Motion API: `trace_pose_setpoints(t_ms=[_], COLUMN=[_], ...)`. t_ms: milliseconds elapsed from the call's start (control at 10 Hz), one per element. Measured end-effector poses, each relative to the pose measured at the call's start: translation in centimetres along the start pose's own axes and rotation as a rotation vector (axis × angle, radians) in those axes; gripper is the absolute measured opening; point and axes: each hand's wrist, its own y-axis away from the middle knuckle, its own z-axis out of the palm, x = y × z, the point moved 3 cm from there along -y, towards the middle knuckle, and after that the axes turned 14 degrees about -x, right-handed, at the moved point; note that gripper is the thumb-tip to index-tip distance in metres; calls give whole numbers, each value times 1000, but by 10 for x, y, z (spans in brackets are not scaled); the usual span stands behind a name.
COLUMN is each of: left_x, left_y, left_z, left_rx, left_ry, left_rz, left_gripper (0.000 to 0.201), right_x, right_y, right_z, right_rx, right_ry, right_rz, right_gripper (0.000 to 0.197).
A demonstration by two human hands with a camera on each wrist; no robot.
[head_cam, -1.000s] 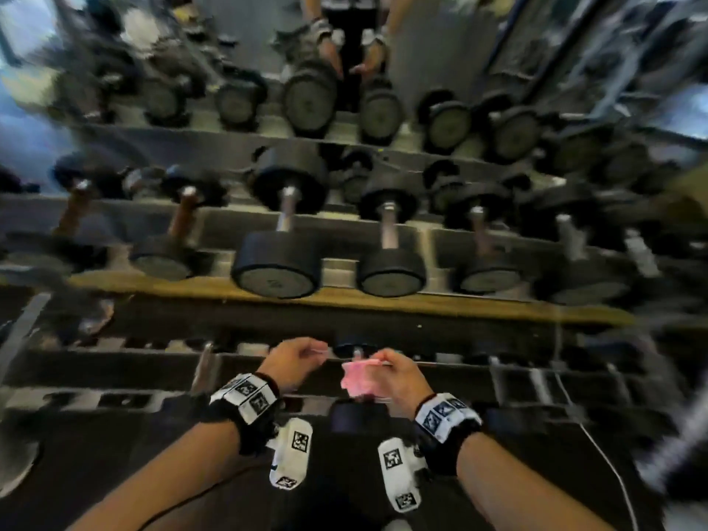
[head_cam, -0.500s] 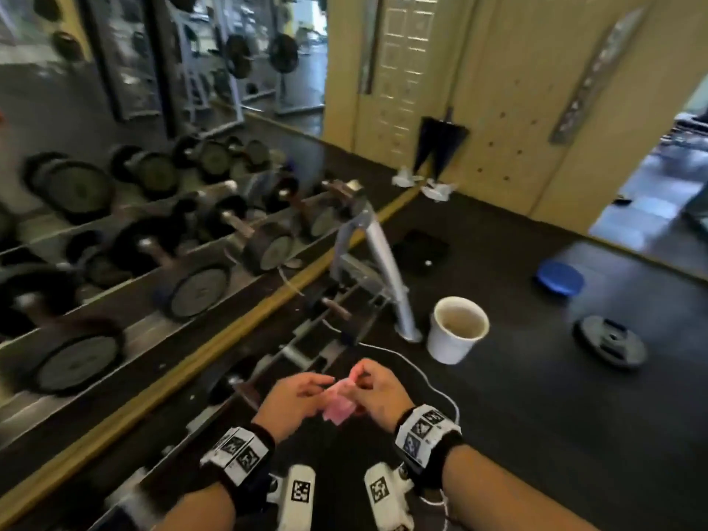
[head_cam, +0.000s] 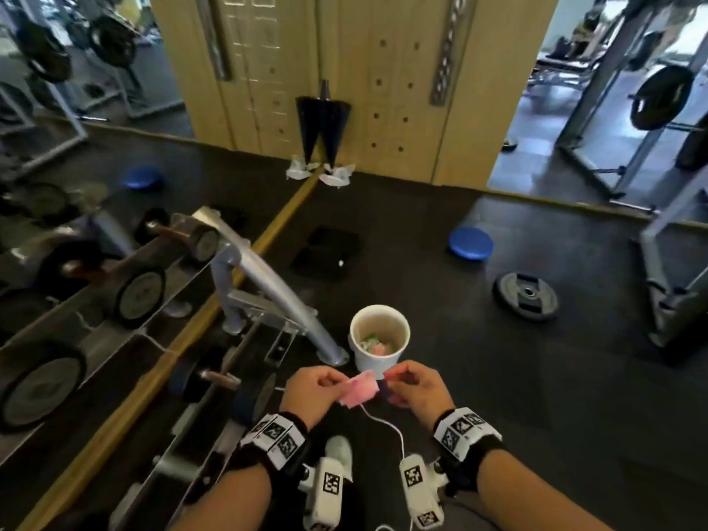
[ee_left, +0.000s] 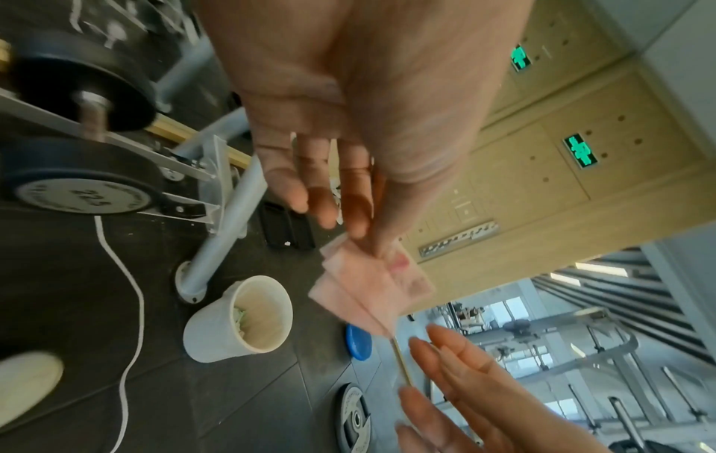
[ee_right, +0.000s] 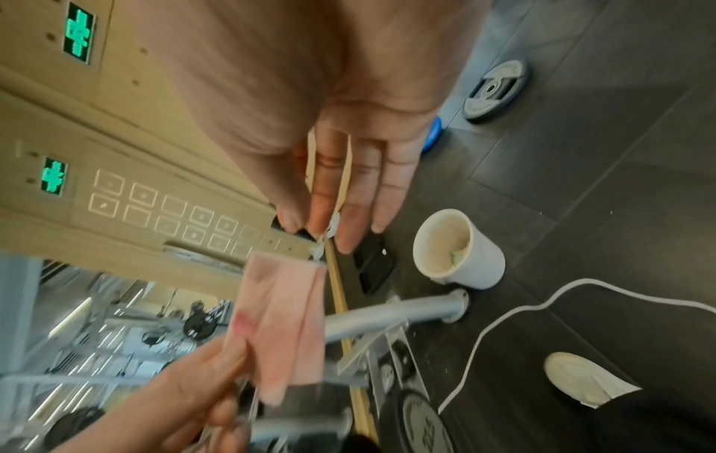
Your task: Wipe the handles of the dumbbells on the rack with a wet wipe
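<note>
Wipe packet (head_cam: 358, 389) between both hands; cup (head_cam: 379, 341) with seemingly crumpled wipes.

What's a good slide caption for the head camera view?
Both hands, left hand and right hand, hold a pink wet-wipe packet above a white cup beside the dumbbell rack.

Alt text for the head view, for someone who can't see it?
Left hand and right hand pinch a pink wet-wipe packet above a white cup on the gym floor, the dumbbell rack to the left.
</note>
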Motion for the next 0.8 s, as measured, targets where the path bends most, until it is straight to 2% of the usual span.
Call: trace_pose_setpoints(t_ms=[200,300,400,500,600,700,800], left_x=[35,52,61,56,45,39,47], left_y=[-196,-276,-335,-375,-395,-411,-414], left_z=[-37,-46,-38,-27,-31,-42,-66], left_rx=[-52,-123,-320,-489,-539,-503,-406], left_ry=[-155,-241,-277,-203,-263,-266,-379], left_rz=[-39,-60,-100,-181,-224,-210,-180], left_gripper=[15,7,39,52,23,26,27], right_x=[-4,-10,-17,-18,-23,-51,-108], right_y=[-111,-141,-162,-178,-190,-201,-194], right_z=[-112,-156,-189,-214,-229,-244,-269], right_rx=[228,333,414,444,421,380,452], right_ry=[11,-5,-7,14,49,117,392], right_rz=[93,138,172,202,237,200,116], right_gripper=[9,13,19,21,21,19,15])
